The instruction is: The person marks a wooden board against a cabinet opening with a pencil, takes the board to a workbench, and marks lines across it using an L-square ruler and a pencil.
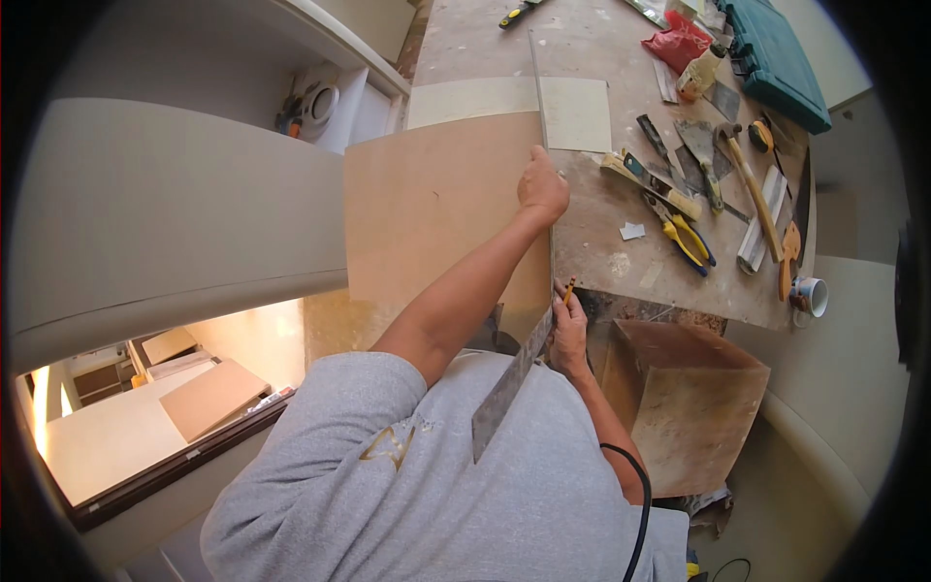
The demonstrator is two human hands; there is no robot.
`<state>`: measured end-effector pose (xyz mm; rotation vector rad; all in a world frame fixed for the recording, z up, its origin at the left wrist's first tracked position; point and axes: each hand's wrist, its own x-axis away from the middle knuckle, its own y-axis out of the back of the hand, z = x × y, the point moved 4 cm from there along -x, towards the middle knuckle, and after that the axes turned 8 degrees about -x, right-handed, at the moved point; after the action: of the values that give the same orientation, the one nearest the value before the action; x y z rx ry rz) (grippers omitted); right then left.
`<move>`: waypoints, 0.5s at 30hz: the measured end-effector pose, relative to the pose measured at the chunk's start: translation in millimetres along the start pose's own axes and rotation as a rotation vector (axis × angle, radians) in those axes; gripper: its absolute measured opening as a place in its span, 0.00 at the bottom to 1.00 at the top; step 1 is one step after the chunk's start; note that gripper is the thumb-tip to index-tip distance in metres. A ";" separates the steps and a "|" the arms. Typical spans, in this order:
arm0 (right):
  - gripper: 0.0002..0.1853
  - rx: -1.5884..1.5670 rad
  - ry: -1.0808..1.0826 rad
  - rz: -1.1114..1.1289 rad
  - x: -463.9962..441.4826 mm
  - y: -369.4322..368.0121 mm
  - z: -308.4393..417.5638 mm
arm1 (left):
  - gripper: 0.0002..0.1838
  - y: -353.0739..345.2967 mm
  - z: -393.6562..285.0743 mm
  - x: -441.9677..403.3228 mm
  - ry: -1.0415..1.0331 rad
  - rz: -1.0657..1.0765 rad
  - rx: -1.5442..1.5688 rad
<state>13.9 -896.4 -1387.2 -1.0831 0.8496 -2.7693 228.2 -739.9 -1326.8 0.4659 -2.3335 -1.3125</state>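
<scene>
A thin tan wooden board (436, 199) lies on the stained workbench (592, 228) and reaches past its near edge toward my body. Along the board's right side runs a long metal straightedge (509, 395), its near end sticking out in front of my shirt. My left hand (543, 189) is closed over the straightedge at the board's far right corner. Lower down, beside the near part of the straightedge, my right hand (570, 335) pinches a pencil (569, 290). Its fingertips are close to the straightedge; whether they touch it is hard to see. A paler sheet (579, 114) lies under the far end.
Pliers (690, 241), a hammer (752, 184), a scraper (703, 160) and other tools lie at the bench's right. Behind them is a green case (776, 63). A wooden box (693, 407) stands below the near edge, and a white cup (811, 295) is at the right corner.
</scene>
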 end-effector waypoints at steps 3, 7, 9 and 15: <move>0.23 -0.037 -0.034 0.073 -4.3 6.2 -9.2 | 0.18 -0.3 -0.4 0.3 0.006 0.003 -0.005; 0.21 0.253 0.131 0.024 -4.1 9.8 5.4 | 0.19 -1.4 0.9 0.1 -0.010 -0.011 0.002; 0.20 0.640 0.261 0.001 -4.2 17.9 28.4 | 0.19 -4.1 3.0 -0.6 -0.019 -0.017 0.010; 0.17 0.395 0.340 0.005 -52.0 -33.8 160.7 | 0.19 -2.4 0.5 2.2 0.006 -0.020 0.032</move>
<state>161.0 -931.7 -1304.8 -0.5553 0.2913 -2.9800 226.3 -741.9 -1328.6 0.5037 -2.3531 -1.2828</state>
